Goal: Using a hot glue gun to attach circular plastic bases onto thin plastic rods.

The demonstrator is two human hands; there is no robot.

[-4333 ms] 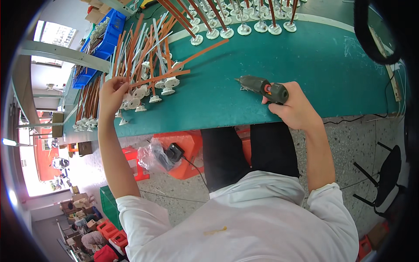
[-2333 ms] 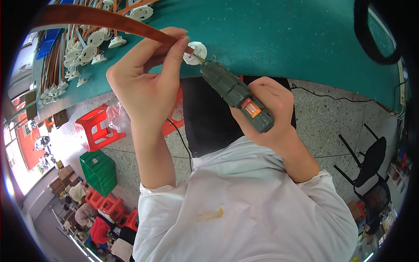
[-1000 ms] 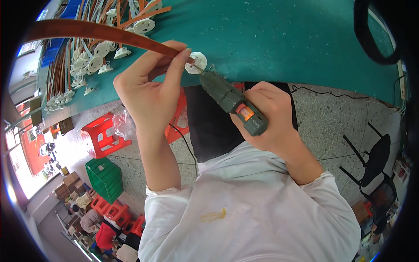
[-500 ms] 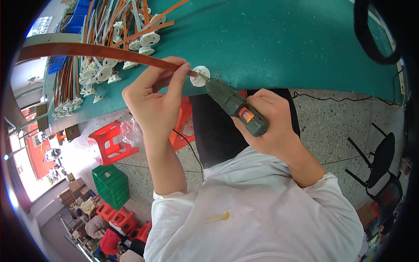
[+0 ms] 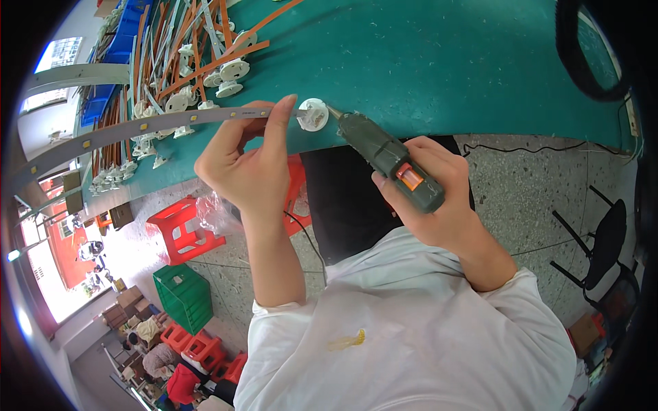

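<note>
My left hand (image 5: 248,164) pinches an LED strip (image 5: 168,122) close to its right end, between thumb and fingers. The strip's pale grey face, dotted with small yellow LEDs, is towards me, and it curves away to the left. At its right end sits a small white round disc (image 5: 314,115), just past my fingertips, near the table's edge. In my right hand (image 5: 444,192) is a dark green glue gun (image 5: 387,156) with an orange window on its body. Its nozzle points up and left, a little to the right of the disc and apart from it.
Strips with white round bases (image 5: 234,68) lie heaped at the left of the green table (image 5: 425,75). Blue bins stand behind them. Below are a red stool (image 5: 181,229), a green crate (image 5: 181,294) and a black chair (image 5: 603,246). A dark cable hangs at upper right.
The LED strip has turned over: its orange-brown side faced me before, and now its LED side does. The glue gun has drawn back to the right, its nozzle leaving the white disc.
</note>
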